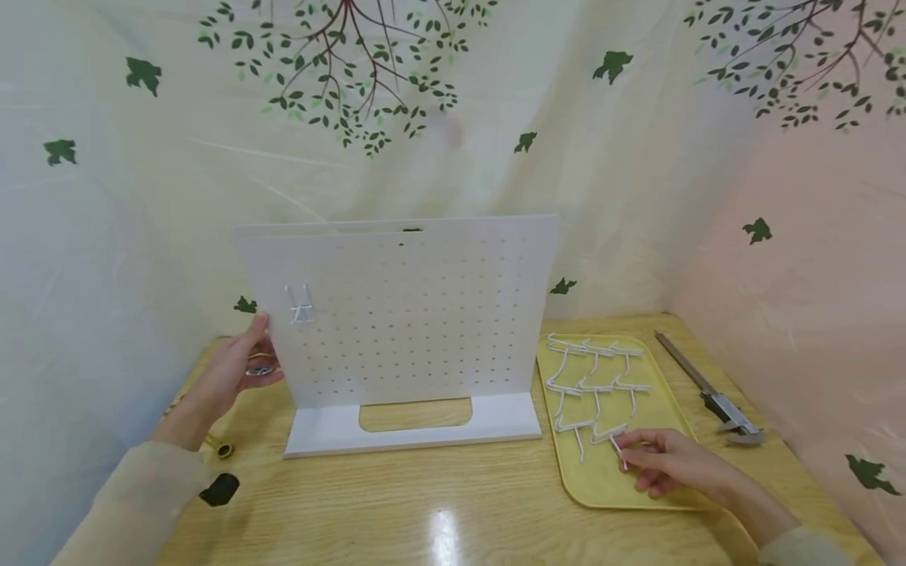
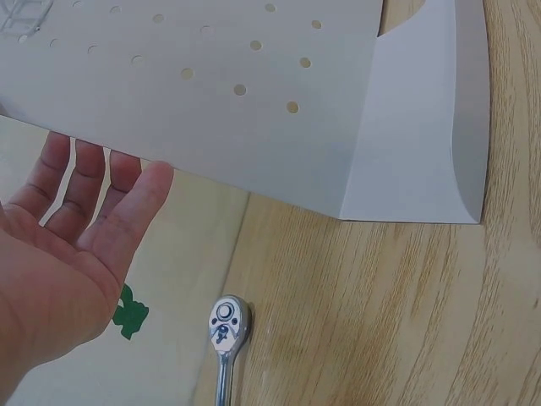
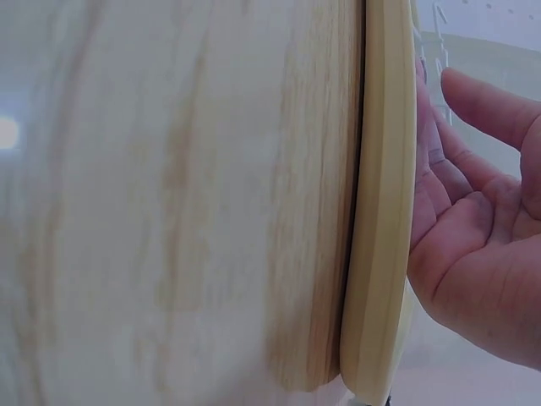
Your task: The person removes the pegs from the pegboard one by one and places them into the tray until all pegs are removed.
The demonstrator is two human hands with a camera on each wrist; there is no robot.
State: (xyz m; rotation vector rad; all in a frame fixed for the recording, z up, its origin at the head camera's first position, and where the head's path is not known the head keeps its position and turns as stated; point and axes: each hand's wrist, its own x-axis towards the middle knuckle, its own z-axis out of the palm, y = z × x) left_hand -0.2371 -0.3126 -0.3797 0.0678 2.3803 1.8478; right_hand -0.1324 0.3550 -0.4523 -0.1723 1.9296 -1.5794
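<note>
A white pegboard (image 1: 425, 330) stands on the table in the head view. My left hand (image 1: 237, 365) grips its left edge, with the thumb along the rim and the fingers reaching behind, as the left wrist view shows. One double-pronged wire hook (image 1: 300, 305) hangs in the board's left part. To the right, several white wire hooks (image 1: 594, 387) lie in rows on a yellow tray (image 1: 594, 495). At the tray's front row, my right hand (image 1: 665, 460) pinches the stem of a hook (image 1: 607, 435). In the right wrist view the tray rim hides part of the fingers.
A caliper (image 1: 715, 401) lies right of the tray. On the left are a ratchet wrench (image 2: 226, 326), partly behind the left hand in the head view, and a brass-coloured fitting (image 1: 224, 450). A cloth (image 1: 453, 157) printed with leaves hangs around the wooden table (image 1: 368, 503).
</note>
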